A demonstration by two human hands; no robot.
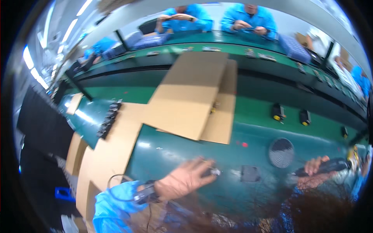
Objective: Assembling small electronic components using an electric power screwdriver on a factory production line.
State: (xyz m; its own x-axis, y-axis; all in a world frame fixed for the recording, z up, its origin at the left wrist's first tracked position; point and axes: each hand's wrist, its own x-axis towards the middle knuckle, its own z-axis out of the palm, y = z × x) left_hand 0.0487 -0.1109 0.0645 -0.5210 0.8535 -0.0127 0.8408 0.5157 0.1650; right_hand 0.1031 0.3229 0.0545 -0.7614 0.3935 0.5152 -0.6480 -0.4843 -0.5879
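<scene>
My left hand [184, 179], with a dark band on its wrist and a blue sleeve, reaches over the green tabletop. Its thumb and fingers close around a small dark part with a shiny end [216, 171], mostly hidden by the fingers. At the right, my right hand [314, 167] is wrapped round a long black handheld tool that looks like an electric screwdriver [330, 166], lying nearly level. Between the hands sit a dark square pad [250, 173] and a round, dark, textured disc [281, 153]. Hair blurs the lower part of the picture.
Large cardboard sheets [182, 93] lean at the middle back. A row of black parts [110, 119] lies on cardboard [110, 155] at the left. Small black-and-yellow units [278, 112] stand at the right. Across a raised green conveyor [217, 48], co-workers in blue [248, 19] handle small items.
</scene>
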